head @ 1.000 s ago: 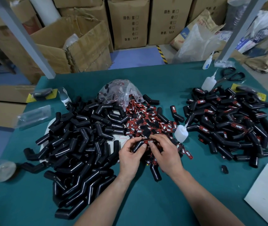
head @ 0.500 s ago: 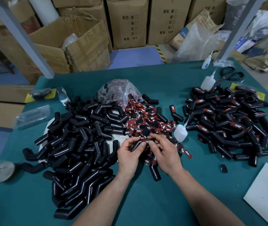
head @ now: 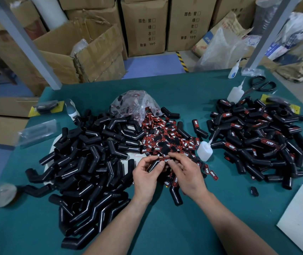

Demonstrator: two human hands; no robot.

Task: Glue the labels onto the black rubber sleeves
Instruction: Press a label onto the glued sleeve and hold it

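You hold one sleeve (head: 153, 165) lifted off the worktop (head: 147, 227), to the left of the glue bottle (head: 204, 151) and a little nearer you. Your left hand (head: 146, 178) has its fingers curled round the sleeve's lower limb, with the thumb laid on the near end of the label (head: 166, 160). Your right hand (head: 187, 176) has its fingertips closed on the label's other end, pinching it against the rubber.

The sleeve is a bent tube. The limb you can see climbs from the side away from the bottle up toward it. The label lies lengthwise along the upper part, face up, and its white lettering reads toward the bottle. Your right fingers hide the sleeve's far end.

Expect the sleeve to be light and soft, so it will likely flatten if you squeeze it hard. Grip it on the bare limb, clear of the label, so the surface under the label stays round and firm. The label looks thin and bendy, and on wet glue it may slide or lift at the corners. Press along its length and keep your fingertips off the edges, where glue could ooze out.

The bare sleeves (head: 84, 162) are heaped well to the left of the bottle. The loose labels (head: 165, 137) lie just left of and behind it. The labelled sleeves (head: 263, 140) are piled to its right.
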